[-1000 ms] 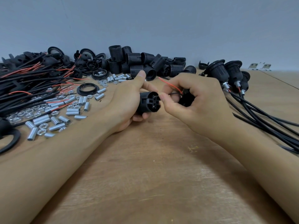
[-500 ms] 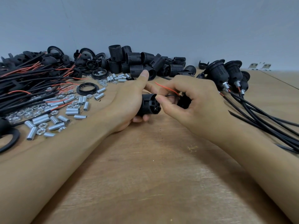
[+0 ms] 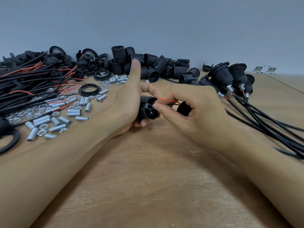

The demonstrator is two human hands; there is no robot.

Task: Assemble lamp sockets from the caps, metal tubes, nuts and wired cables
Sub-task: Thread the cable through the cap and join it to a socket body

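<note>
My left hand point(image 3: 127, 102) grips a black socket body point(image 3: 148, 108) at the table's middle, its terminal end turned toward my right hand, thumb sticking up. My right hand point(image 3: 195, 106) pinches a thin red wire point(image 3: 166, 99) and a black wire against that terminal end. A black cap point(image 3: 184, 108) sits in the curl of its fingers. The cable beyond the cap is hidden by my hand.
Wired cables point(image 3: 29, 83) are heaped at the left. Metal tubes point(image 3: 72, 111) and nuts point(image 3: 24, 114) lie scattered beside them, with loose socket bodies point(image 3: 158, 66) along the wall. Assembled sockets point(image 3: 230, 78) with trailing cables point(image 3: 271, 125) lie at the right, above the wooden table point(image 3: 148, 178).
My left thumb has lifted off the socket body and points upward. My right hand's fingertips have brought the wires closer to the terminal end.
</note>
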